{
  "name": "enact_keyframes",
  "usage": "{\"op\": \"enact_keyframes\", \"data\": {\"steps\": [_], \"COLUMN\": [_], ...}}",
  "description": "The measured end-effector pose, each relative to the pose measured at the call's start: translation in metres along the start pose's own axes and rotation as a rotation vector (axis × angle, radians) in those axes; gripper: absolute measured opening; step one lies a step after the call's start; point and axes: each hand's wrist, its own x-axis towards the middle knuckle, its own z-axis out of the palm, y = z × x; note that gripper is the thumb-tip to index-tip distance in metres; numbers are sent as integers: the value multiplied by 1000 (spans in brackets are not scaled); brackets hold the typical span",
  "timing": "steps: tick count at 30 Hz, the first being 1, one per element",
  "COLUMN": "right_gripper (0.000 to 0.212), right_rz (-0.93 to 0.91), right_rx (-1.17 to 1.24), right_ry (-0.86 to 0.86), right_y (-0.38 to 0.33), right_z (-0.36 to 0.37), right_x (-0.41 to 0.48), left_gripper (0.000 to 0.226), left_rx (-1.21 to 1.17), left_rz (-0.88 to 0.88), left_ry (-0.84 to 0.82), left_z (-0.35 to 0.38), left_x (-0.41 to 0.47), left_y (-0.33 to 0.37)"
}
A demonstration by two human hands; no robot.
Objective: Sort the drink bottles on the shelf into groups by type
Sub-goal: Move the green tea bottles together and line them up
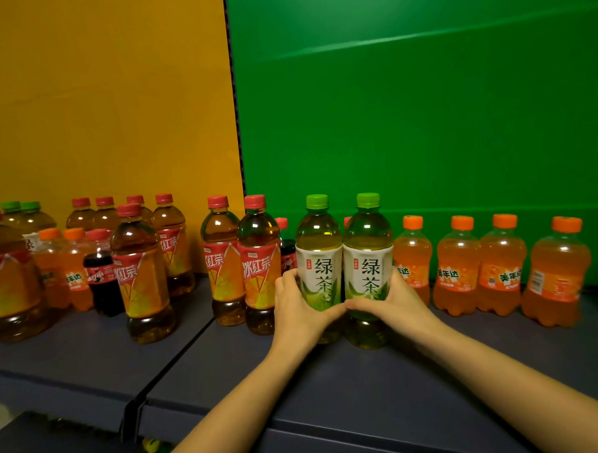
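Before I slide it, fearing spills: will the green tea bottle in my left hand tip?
The left green tea bottle looks nearly full, probably heavy. Tall and narrow, it may tip if pushed high. Capped, so spills unlikely.

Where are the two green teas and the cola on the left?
left green tea (319, 273): head view, on its white label.
right green tea (369, 267): head view, on its white label.
left cola (105, 300): head view, on its dark body.

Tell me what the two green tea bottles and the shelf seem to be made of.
The green tea bottles: probably clear, glossy plastic; the liquid shows through and highlights glint. The shelf: smooth, dark, matte, perhaps painted metal or laminate; the picture leaves that open.
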Motion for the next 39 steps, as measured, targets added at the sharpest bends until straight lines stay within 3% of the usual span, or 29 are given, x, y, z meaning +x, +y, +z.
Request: {"op": "enact_keyframes", "data": {"steps": [2, 5, 7, 10, 17, 25, 34, 39], "right_gripper": [96, 71, 69, 73, 41, 37, 38, 41], "right_rz": [-5, -53, -70, -85, -145, -236, -214, -196], "right_rx": [58, 131, 147, 155, 190, 283, 415, 432], "right_ry": [-37, -72, -55, -12, 28, -53, -136, -209], "right_y": [0, -5, -7, -10, -35, -104, -169, -194], "right_z": [-5, -11, -14, -12, 15, 94, 246, 328], "right_x": [-7, -19, -26, -34, -44, -67, -97, -102], "left_gripper": [80, 73, 72, 75, 58, 48, 43, 56], "left_rx": [-69, -260, -327, -346, -345, -310, -196, -133], "left_rz": [-38, -136, -147, -53, 64, 124, 25, -64], "left_ry": [-46, -174, -217, -192, -105, 37, 240, 333], "left_z": [0, -1, -1, -5, -48, -181, -367, -453], "left_x": [0, -3, -5, -9, -21, -32, -71, -101], "left_y": [1, 5, 8, 11, 14, 3, -68, -104]}}
